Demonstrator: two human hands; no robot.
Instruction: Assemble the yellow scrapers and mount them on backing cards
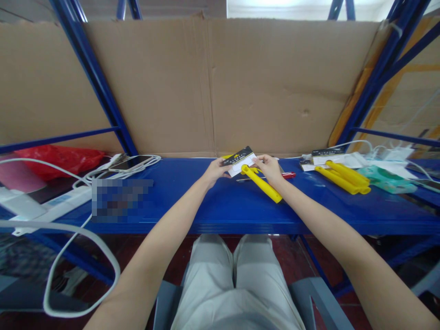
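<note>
Both hands hold a black-and-white printed card (239, 160) above the blue table. My left hand (216, 172) pinches its left end, and my right hand (268, 167) grips its right edge. Just below the card a yellow tube-shaped piece (261, 184) slants down to the right, its lower end beside my right wrist. A small yellow part shows near the tube's upper end, partly hidden. Behind the tube a red pen-like tool (288, 175) with a thin metal shaft lies on the table.
On the right of the blue table (172, 197) are more yellow pieces (343, 178), cards (328, 156), a green plastic packet (388, 179) and white cables. A red bag (65, 160), a phone (132, 163), a power strip (62, 208) and cables are at left. Cardboard (213, 87) stands behind.
</note>
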